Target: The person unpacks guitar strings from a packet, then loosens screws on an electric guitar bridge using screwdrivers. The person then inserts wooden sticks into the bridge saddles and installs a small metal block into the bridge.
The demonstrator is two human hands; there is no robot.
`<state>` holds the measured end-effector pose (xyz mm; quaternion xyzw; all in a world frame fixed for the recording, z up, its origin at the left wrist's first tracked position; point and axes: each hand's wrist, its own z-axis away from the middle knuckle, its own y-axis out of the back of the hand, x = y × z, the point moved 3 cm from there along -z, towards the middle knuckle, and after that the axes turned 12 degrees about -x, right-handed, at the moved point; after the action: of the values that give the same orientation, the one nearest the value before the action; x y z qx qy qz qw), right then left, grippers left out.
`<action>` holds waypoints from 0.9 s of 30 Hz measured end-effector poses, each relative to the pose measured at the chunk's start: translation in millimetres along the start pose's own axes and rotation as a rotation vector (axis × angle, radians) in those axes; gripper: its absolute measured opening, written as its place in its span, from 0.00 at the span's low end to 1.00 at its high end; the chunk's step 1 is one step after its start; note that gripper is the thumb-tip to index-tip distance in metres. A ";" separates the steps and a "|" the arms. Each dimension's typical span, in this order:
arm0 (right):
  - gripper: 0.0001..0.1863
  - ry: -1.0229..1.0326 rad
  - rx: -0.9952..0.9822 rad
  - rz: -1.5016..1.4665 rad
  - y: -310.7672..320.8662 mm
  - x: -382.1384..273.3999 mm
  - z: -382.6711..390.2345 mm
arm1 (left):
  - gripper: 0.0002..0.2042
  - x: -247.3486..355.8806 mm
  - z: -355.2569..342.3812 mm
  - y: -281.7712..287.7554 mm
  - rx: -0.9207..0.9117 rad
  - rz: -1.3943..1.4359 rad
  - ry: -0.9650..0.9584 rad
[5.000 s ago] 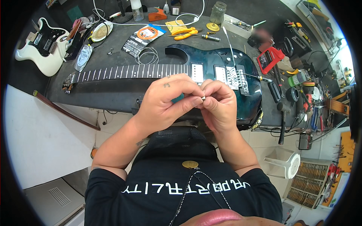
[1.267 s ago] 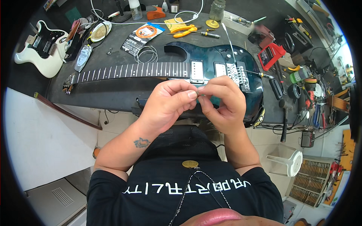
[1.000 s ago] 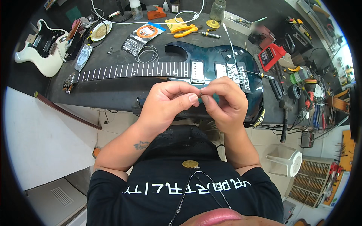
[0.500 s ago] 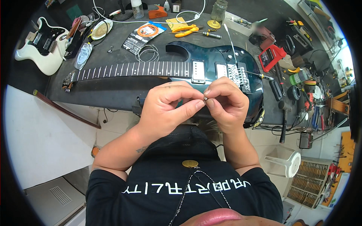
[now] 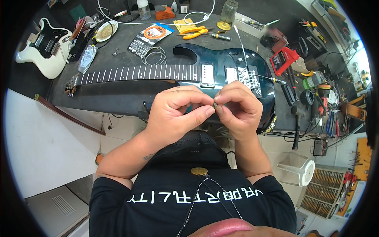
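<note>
My left hand (image 5: 179,112) and my right hand (image 5: 239,110) meet fingertip to fingertip, both pinched on a tiny metal piece (image 5: 215,104) too small to name. They are held above the near edge of a teal electric guitar (image 5: 221,59), which lies face up across the bench with its fretted neck (image 5: 138,73) to the left. No strings can be made out along the neck. At the guitar's bridge (image 5: 249,78), a white-tipped rod (image 5: 241,45) and a screwdriver (image 5: 272,79) rest on or by the metal parts.
Behind the guitar lie coiled strings (image 5: 156,56), a string packet (image 5: 152,37), yellow pliers (image 5: 195,33) and a glass jar (image 5: 229,12). A white guitar body (image 5: 45,47) stands at the far left. On the right are a hammer (image 5: 298,126), a red-framed case (image 5: 285,60) and a white stool (image 5: 298,170).
My right hand has shifted very slightly to the right and turned a little at the fingertips. The tiny metal piece stays between both hands; the guitar has not moved.
</note>
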<state>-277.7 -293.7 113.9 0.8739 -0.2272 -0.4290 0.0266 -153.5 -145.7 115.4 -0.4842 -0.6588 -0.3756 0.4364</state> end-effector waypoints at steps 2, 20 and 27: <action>0.12 -0.005 0.002 -0.014 -0.2 0.3 0.3 | 0.05 -0.4 -0.2 -0.2 0.003 -0.009 -0.029; 0.14 -0.005 0.004 0.047 -0.1 -1.3 0.4 | 0.05 -2.4 3.5 -2.1 0.032 -0.002 -0.008; 0.13 0.024 0.018 0.130 -1.2 -1.3 -0.9 | 0.08 -26.2 2.6 -6.1 0.045 0.582 0.099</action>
<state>-277.2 -292.2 115.1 0.8626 -0.2871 -0.4137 0.0493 -156.0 -153.0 89.5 -0.6241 -0.4785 -0.2430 0.5679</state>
